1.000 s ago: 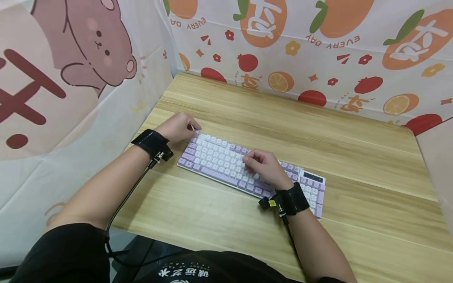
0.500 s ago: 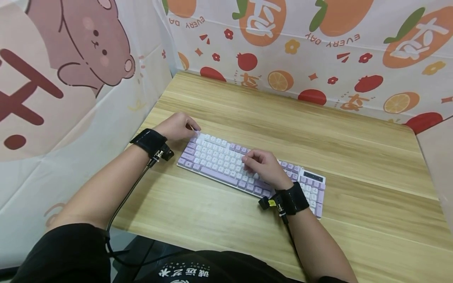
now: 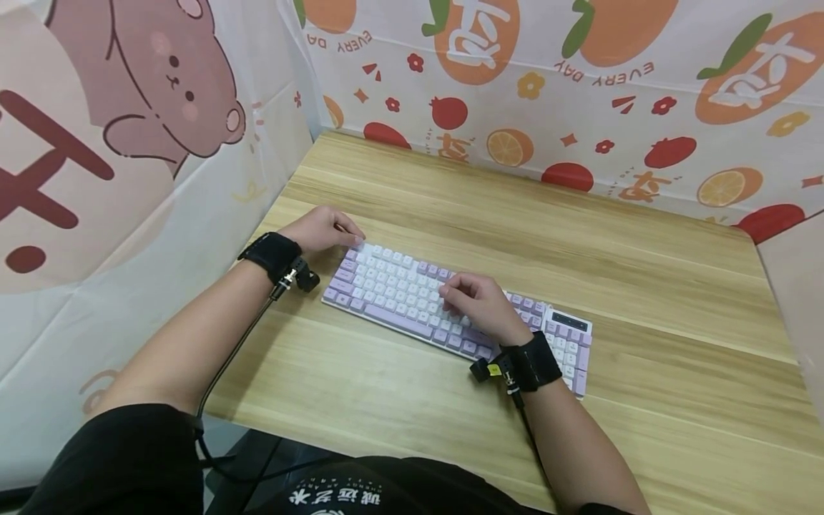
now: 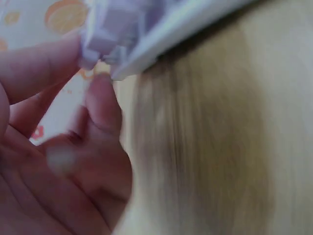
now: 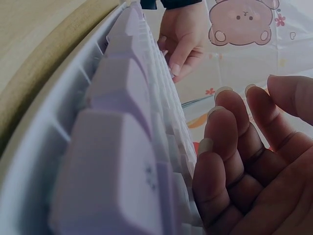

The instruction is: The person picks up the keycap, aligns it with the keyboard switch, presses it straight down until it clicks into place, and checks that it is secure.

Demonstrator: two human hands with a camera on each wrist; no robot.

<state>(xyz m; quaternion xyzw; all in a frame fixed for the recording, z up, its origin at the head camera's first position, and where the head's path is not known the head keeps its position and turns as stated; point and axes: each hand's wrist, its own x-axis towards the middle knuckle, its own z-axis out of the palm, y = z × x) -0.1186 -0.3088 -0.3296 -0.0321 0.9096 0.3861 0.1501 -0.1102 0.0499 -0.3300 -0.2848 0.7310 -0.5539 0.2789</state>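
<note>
A white and lilac keyboard (image 3: 393,290) lies slanted across the wooden table. At its far left corner, the thumb and a finger of my left hand (image 3: 323,229) pinch a lilac keycap (image 4: 110,27), which looks tilted in the left wrist view; blur hides how firmly it sits. My right hand (image 3: 479,306) rests over the middle-right keys with fingers loosely curled, covering several of them. From the right wrist view, the fingers of the right hand (image 5: 239,161) are bent and hold nothing, beside the rows of keycaps (image 5: 110,161).
The wooden table (image 3: 360,400) extends around the keyboard. Patterned cloth (image 3: 412,71) hangs behind it and at the left side. Both wrists wear black straps (image 3: 273,256) with small cameras and cables.
My left wrist has turned slightly at the keyboard corner, and its fingers look a little straighter. The right hand and the keyboard stay in place.
</note>
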